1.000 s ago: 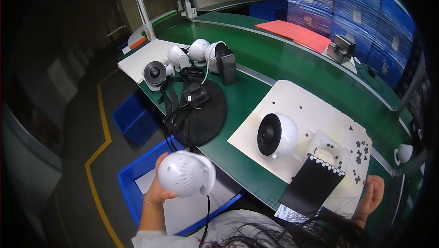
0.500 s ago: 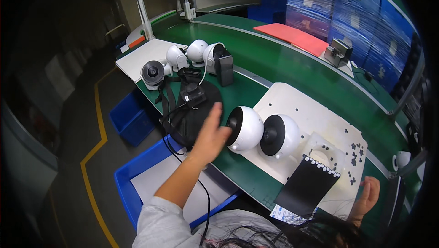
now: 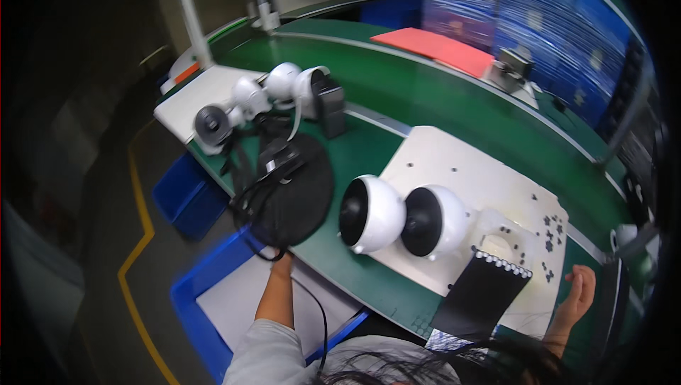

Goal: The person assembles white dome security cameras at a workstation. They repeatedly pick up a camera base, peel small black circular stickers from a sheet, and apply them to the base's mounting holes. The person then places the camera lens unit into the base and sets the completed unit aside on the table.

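Observation:
My left hand [image 3: 281,263] is low at the front edge of the green bench, beside a round black pad [image 3: 301,207] and looped black cable. Its fingers are hidden there, so I cannot tell how they are held. My right hand [image 3: 578,296] rests at the right edge of a white board [image 3: 418,149], fingers loosely bent and nothing seen in them. Two white ball-shaped housings with black faces stand on the board: the left one [image 3: 383,215] and the right one [image 3: 448,218]. A black sheet edged with white round tabs [image 3: 482,296] overlaps a translucent fixture [image 3: 521,232].
White cameras [image 3: 248,97] and a black box-shaped device [image 3: 330,112] stand at the far left. Small black pieces [image 3: 548,236] are scattered on the board. A blue bin [image 3: 188,296] sits below the bench edge; a red sheet [image 3: 433,48] lies behind.
My left hand has drawn back from beside the left ball-shaped housing, down to the bench's front edge. The whole view has shifted slightly. My right hand stays by the board's right edge.

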Motion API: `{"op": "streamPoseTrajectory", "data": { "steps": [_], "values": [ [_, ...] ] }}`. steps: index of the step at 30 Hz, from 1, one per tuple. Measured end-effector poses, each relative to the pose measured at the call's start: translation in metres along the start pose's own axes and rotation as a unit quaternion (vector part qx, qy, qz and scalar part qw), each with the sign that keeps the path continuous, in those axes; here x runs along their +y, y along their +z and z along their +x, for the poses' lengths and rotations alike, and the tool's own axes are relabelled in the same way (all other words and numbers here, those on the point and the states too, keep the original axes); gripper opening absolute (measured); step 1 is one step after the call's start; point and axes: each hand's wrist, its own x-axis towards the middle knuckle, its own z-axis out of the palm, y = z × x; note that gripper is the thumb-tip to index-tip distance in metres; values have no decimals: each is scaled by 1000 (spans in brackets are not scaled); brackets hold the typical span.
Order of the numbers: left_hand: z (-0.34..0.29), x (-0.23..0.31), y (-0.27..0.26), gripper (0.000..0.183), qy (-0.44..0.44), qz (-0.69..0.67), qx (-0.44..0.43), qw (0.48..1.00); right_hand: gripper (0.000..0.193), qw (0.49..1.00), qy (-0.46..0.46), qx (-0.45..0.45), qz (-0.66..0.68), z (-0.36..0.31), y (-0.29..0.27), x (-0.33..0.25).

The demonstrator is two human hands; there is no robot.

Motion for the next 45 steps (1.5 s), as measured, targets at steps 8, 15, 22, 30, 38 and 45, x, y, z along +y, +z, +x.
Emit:
{"op": "streamPoseTrajectory", "data": {
  "steps": [8,15,22,30,38,45],
  "values": [
    [16,-5,0,48,-22,41,-47,998,11,997,36,59,-29,5,-14,-8],
    [-51,74,-60,52,-248,-399,-43,882,7,999,-38,20,-27,19,-22,-17],
    [-132,130,-156,68,-137,-530,-117,829,5,984,-94,-120,94,38,-4,-38],
    [-149,362,-162,80,77,-654,-379,650,106,830,-125,-376,392,5,53,-82],
    [-146,437,-59,90,154,-525,-501,670,123,835,77,-251,484,8,23,-53],
    [-151,448,-31,73,430,-78,-193,878,100,955,50,-208,203,71,-6,5]
  ]
}}
